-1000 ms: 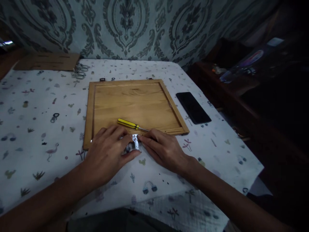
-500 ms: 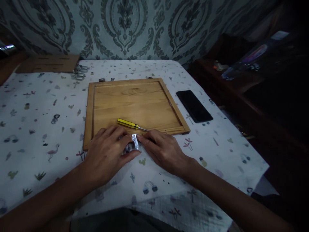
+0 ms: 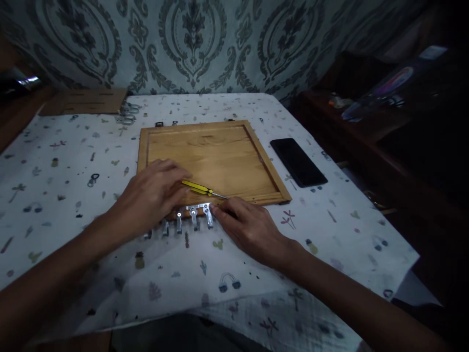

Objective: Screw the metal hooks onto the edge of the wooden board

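Your left hand point(image 3: 148, 193) has uncovered the silver metal hooks point(image 3: 179, 223) at the framed wooden panel's point(image 3: 216, 159) near edge, beside the yellow-handled screwdriver point(image 3: 198, 187); your right hand point(image 3: 254, 232) touches the end hook point(image 3: 209, 217). Neither grip is confirmable.

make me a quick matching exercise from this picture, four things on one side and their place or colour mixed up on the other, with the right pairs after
Things
1. screwdriver
2. smartphone
3. piece of cardboard
4. metal hooks

Place or colour
A. in a row along the near edge of the wooden panel
B. has a yellow handle
C. black, lying to the right of the wooden panel
D. brown, at the far left of the tablecloth

Right pairs: 1-B, 2-C, 3-D, 4-A
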### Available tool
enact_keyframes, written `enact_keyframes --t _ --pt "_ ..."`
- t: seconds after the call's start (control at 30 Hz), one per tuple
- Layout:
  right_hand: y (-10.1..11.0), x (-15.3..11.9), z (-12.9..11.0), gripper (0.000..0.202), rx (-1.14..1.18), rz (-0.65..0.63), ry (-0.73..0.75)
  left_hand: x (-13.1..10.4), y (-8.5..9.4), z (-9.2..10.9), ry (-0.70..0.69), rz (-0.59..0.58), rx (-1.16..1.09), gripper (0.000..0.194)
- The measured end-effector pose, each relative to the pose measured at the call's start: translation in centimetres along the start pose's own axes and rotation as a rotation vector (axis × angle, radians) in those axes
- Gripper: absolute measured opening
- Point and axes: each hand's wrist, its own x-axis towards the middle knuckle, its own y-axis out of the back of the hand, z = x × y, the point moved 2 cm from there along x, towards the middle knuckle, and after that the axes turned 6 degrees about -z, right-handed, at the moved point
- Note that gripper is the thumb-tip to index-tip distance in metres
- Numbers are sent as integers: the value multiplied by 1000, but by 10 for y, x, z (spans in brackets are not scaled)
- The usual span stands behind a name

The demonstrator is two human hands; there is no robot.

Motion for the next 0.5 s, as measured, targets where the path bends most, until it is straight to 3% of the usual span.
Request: enact_keyframes --t 0.23,0.4,0.5 --pt "0 0 0 24 14 -8 0 27 -14 -23 -100 -221 23 24" --pt "-2 1 1 23 11 -8 -17 27 -8 -29 -104 -282 -89 21" --pt "-2 1 1 25 12 -21 -27 24 3 -29 -67 -215 -283 20"
